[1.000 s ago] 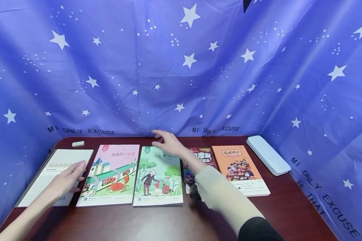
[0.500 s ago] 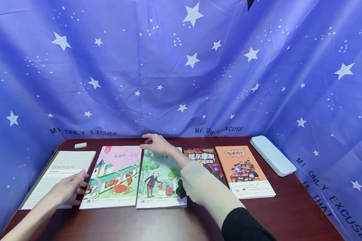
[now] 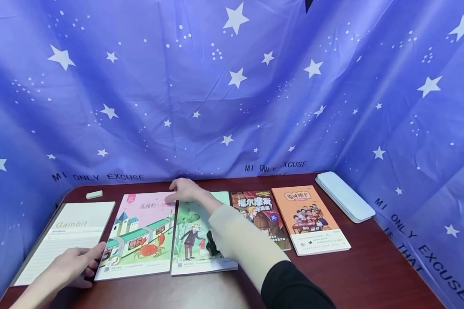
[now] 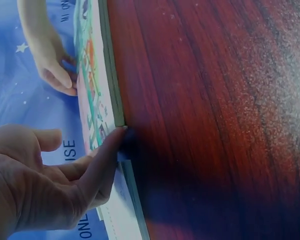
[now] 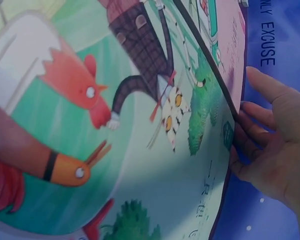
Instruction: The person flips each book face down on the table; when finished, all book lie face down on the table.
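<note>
I see my left hand [image 3: 74, 267] with straight fingers touching the pink crab-cover picture book's [image 3: 139, 235] near-left corner, my right hand [image 3: 185, 190] fingering its far edge, toward the dark wooden table's [image 3: 371, 274] left.

Starry blue backdrop [image 3: 232, 86] (draped), dark wooden table [image 3: 371, 274]

Much of the green book [image 3: 201, 231] is covered by the right forearm, its title is hidden under the right hand [image 3: 185, 191], and the left forearm is cut off by the head view's lower edge.
</note>
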A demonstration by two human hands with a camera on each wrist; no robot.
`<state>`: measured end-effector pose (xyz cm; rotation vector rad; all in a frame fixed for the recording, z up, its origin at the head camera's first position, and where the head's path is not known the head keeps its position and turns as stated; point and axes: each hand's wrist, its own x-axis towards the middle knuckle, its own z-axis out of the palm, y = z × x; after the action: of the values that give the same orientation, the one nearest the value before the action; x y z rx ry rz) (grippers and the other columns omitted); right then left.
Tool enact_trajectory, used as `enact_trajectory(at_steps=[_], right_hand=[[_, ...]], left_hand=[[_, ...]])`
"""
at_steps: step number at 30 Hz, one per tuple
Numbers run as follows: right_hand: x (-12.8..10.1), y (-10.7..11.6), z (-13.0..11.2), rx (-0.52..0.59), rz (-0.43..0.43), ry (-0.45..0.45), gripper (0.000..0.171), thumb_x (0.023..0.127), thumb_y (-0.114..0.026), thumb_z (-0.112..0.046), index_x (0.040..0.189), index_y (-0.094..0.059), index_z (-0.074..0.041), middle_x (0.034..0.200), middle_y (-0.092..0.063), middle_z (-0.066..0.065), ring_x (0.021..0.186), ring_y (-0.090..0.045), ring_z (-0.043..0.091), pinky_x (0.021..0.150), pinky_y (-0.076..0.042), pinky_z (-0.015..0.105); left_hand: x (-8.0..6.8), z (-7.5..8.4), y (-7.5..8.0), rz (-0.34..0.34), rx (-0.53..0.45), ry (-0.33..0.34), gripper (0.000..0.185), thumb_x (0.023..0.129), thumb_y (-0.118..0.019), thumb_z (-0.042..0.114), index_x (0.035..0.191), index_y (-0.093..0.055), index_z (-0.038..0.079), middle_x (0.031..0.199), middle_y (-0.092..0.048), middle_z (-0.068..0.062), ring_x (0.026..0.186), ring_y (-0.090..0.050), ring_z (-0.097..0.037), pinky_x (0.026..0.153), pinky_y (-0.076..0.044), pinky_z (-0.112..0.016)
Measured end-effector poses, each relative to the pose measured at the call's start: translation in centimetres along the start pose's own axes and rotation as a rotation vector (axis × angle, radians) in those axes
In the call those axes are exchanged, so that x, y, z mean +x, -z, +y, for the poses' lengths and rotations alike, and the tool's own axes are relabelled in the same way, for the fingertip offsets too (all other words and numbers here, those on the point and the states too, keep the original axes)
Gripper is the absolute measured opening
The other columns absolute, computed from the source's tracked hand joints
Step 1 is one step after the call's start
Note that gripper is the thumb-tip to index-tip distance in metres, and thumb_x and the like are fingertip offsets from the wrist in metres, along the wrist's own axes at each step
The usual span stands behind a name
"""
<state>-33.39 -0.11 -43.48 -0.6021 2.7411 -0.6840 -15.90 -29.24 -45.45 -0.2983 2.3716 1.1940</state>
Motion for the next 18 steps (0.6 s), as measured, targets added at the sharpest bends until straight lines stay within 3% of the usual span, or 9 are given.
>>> enact_trajectory(at_steps=[4,8,12,18], right_hand=[[-0.05,-0.33,-0.73,-0.102,-0.002,-0.011,0.058,0.088,-0.078,-0.049,0.131,-0.066,-0.012,0.133,-0.069,0.0,0.116,-0.062,0.015,0.098,-0.053,0.021],[0.0,-0.6,-1.03,-0.174,0.005,-0.053,0.065,0.086,-0.077,-0.058,0.132,-0.065,-0.015,0.134,-0.064,-0.001,0.127,-0.056,0.018,0.106,-0.051,0.025],[0.14,-0.76,-0.95,-0.184,0.029,-0.083,0.064,0.084,-0.078,-0.061,0.128,-0.067,-0.016,0.13,-0.063,-0.001,0.122,-0.055,0.017,0.105,-0.051,0.027],[0.19,-1.01,-0.99,-0.186,0.041,-0.092,0.065,0.078,-0.082,-0.063,0.122,-0.066,-0.018,0.122,-0.062,-0.003,0.112,-0.055,0.014,0.097,-0.053,0.027]], left_hand=[[-0.11,-0.26,0.06,0.018,0.039,0.01,0.071,0.106,-0.048,0.043,0.122,-0.05,-0.026,0.091,-0.064,-0.016,0.078,-0.063,-0.018,0.067,-0.067,-0.038],[-0.03,-0.05,-0.02,0.045,0.066,0.022,0.06,0.101,-0.058,0.044,0.105,-0.063,-0.015,0.084,-0.061,-0.012,0.074,-0.062,-0.017,0.064,-0.066,-0.035],[0.05,0.22,-0.15,0.06,0.144,0.013,0.049,0.093,-0.071,0.049,0.086,-0.07,0.0,0.078,-0.056,-0.004,0.072,-0.057,-0.015,0.062,-0.065,-0.032],[-0.01,-0.22,-0.4,0.084,0.298,-0.042,0.05,0.081,-0.083,0.052,0.083,-0.068,0.004,0.076,-0.059,-0.003,0.068,-0.063,-0.013,0.06,-0.063,-0.031]])
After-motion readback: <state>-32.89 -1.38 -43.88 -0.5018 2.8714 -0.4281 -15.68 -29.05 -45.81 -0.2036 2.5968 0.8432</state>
